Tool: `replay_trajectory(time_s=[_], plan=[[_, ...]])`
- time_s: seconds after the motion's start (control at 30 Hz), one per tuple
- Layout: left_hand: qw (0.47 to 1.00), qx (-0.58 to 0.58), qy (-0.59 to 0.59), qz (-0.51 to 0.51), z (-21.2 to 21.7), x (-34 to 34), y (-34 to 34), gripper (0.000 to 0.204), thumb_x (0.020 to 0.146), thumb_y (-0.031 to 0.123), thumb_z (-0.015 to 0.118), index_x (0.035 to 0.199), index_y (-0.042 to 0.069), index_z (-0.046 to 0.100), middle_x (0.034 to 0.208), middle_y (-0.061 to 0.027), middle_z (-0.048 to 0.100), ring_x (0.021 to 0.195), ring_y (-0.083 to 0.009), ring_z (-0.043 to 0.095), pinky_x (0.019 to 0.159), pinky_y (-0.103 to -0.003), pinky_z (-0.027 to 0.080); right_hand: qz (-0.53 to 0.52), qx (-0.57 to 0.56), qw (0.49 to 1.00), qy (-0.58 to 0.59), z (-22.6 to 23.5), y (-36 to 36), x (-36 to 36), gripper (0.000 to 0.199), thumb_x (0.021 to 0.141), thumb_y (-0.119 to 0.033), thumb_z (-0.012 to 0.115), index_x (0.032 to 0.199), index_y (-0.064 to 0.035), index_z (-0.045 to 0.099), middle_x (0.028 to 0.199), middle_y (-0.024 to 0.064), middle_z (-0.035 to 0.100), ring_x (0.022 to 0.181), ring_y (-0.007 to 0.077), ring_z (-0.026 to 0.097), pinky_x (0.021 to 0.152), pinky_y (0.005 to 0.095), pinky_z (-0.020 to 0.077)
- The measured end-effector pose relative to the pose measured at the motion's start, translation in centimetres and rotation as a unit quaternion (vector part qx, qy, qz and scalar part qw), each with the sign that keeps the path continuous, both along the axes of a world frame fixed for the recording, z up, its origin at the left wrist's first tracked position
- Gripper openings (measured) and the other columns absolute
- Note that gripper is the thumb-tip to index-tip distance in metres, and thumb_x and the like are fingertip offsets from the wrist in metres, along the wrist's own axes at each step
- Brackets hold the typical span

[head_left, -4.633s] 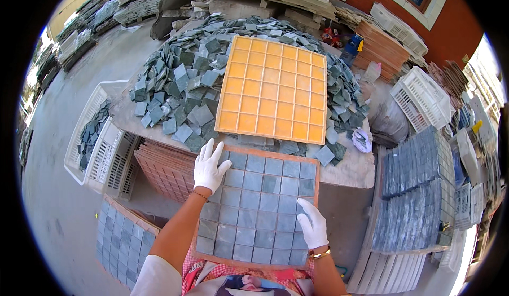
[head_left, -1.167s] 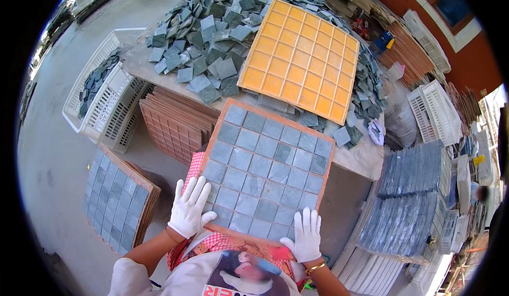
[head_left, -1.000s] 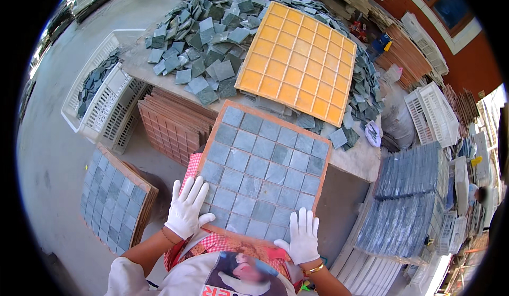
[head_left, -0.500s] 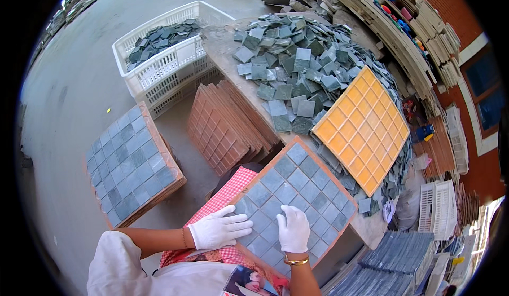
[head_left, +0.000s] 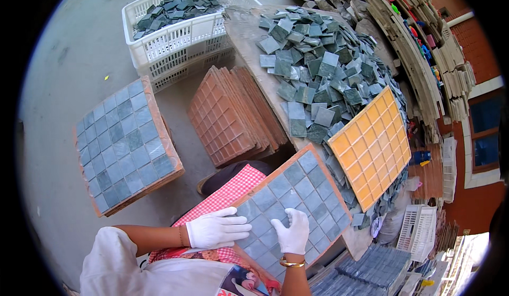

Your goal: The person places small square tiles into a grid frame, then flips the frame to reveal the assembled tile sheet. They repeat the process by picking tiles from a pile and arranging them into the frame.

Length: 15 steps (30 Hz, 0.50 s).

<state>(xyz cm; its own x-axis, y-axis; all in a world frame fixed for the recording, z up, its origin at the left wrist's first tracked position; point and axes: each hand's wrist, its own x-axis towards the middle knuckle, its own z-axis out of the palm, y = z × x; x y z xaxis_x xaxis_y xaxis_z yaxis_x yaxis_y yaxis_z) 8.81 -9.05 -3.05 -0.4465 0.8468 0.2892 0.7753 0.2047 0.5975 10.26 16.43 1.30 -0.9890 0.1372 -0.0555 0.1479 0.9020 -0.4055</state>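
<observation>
A reddish tray filled with square grey-blue stone tiles (head_left: 300, 183) lies tilted in front of me. My left hand (head_left: 219, 229), in a white glove, rests flat with fingers stretched out over the tray's left edge and its nearest tiles. Gloved in white too, my right hand (head_left: 292, 233) is over the lower middle of the same tray. Its thumb and forefinger are apart, with nothing visible between them; the other fingers are partly curled. Just beyond the tray, an orange grid mould (head_left: 370, 148) with bare squares leans on a heap of loose stone tiles (head_left: 339, 76).
At left stands a stack of tile-filled trays (head_left: 123, 145). Several empty reddish grid trays (head_left: 220, 118) lean together in the middle. Behind them are stacked white crates (head_left: 183, 37) holding loose tiles. Tiled sheets (head_left: 371, 269) are piled at lower right, near a white basket (head_left: 416, 232).
The whole view has shifted and turned slightly. My right hand's thumb and forefinger have spread further apart over the tiles. My left hand stays flat on the tray's edge.
</observation>
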Motion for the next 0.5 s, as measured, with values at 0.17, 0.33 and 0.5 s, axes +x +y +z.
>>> replay_trajectory(time_s=[0.17,0.33,0.5], plan=[[1.000,-0.008,0.001,0.001,-0.1,0.1,0.0,0.047,0.087,0.028,0.061,0.130,0.009,0.053,0.135,-0.0041,0.052,0.131,-0.0197,0.042,0.113,-0.044,0.024,0.021,0.013,1.000,0.012,0.0,-0.2,0.0,0.050,0.065,-0.024,0.083,0.104,-0.0082,0.058,0.098,0.0130,0.058,0.097,0.0329,0.054,0.086,0.0435,0.0438],[1.000,-0.011,0.021,0.011,-0.1,0.2,0.0,0.045,0.087,0.028,0.063,0.128,0.011,0.057,0.134,-0.0039,0.053,0.128,-0.0205,0.045,0.109,-0.045,0.029,0.049,0.038,0.996,0.067,0.2,-0.6,0.5,0.051,0.065,-0.024,0.083,0.106,-0.0080,0.057,0.099,0.0133,0.058,0.097,0.0335,0.054,0.086,0.0444,0.0434],[1.000,-0.012,0.018,0.015,0.3,0.1,0.2,0.046,0.085,0.027,0.064,0.127,0.012,0.057,0.134,-0.0046,0.054,0.127,-0.0206,0.046,0.109,-0.044,0.029,0.062,0.014,0.990,0.126,-1.5,-1.4,1.1,0.041,0.071,-0.020,0.079,0.105,-0.0083,0.060,0.097,0.0127,0.061,0.093,0.0325,0.057,0.082,0.0419,0.0459]])
